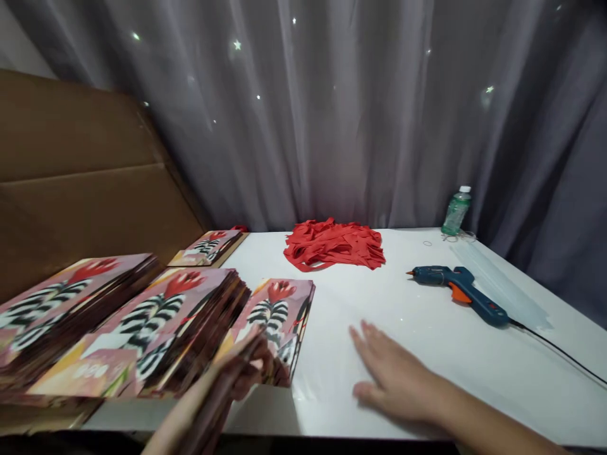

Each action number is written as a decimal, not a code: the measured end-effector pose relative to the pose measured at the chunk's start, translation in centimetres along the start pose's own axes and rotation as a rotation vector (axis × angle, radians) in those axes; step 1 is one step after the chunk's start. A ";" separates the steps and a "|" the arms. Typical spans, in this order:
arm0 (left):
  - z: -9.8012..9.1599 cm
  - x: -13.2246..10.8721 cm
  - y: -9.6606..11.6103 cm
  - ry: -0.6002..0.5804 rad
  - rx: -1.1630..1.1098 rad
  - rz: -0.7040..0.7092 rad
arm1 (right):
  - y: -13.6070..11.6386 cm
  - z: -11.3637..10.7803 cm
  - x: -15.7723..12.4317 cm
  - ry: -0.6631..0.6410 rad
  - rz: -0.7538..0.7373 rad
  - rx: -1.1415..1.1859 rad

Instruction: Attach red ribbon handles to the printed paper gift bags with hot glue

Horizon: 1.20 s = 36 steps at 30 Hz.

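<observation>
My left hand (244, 370) is closed around what looks like a flat folded paper bag (213, 407), dark maroon and seen nearly edge-on at the lower middle. Just behind that hand lies a short stack of printed bags (277, 297), showing a red flower and black-and-white striped leaves. My right hand (398, 382) is open, palm down over the white table to the right of this stack, slightly blurred. Its fingers are spread and hold nothing; whether they touch the tabletop I cannot tell.
Taller stacks of the same bags (175, 303) (71, 284) fill the left side, with a small stack (206, 246) behind. A cardboard box (85, 189) rises there. Red ribbons (334, 245) lie at the back. At right are a corded glue gun (467, 294), clear plastic packaging (505, 284) and a green bottle (456, 212).
</observation>
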State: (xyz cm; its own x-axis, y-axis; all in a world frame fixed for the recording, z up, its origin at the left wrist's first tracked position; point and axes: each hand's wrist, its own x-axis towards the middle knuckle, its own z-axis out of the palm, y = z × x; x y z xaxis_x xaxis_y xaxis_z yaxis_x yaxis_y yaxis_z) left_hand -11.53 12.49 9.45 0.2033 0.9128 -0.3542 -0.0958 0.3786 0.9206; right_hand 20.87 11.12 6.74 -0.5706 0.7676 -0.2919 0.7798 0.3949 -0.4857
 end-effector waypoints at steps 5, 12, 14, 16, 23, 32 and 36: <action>1.1 -4.8 -3.0 0.447 0.591 0.087 | -5.8 3.9 6.1 0.068 -0.322 0.010; 0.6 -4.1 -4.1 0.539 0.931 0.236 | -6.3 4.8 11.0 0.299 -0.345 -0.040; 0.4 -3.0 -3.9 0.559 1.028 0.234 | -6.2 4.5 12.0 0.329 -0.334 -0.112; 0.5 -1.5 -3.6 0.596 1.114 0.202 | -6.1 4.0 13.5 0.339 -0.305 -0.184; 0.2 5.3 -1.1 0.598 1.188 0.136 | -4.7 2.1 19.8 0.377 -0.207 -0.205; -1.1 8.3 0.1 0.636 1.061 0.111 | -4.7 0.7 22.6 0.444 -0.197 0.006; 1.3 7.0 1.7 0.575 0.993 0.298 | -4.8 -0.3 21.0 0.453 -0.295 0.201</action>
State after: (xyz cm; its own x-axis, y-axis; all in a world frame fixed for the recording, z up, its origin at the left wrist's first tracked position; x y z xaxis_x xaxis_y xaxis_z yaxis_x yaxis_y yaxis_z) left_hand -9.00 19.29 8.75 -0.1912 0.9757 0.1073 0.7846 0.0862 0.6140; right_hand 5.22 25.49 3.25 -0.5547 0.7968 0.2398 0.5152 0.5552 -0.6529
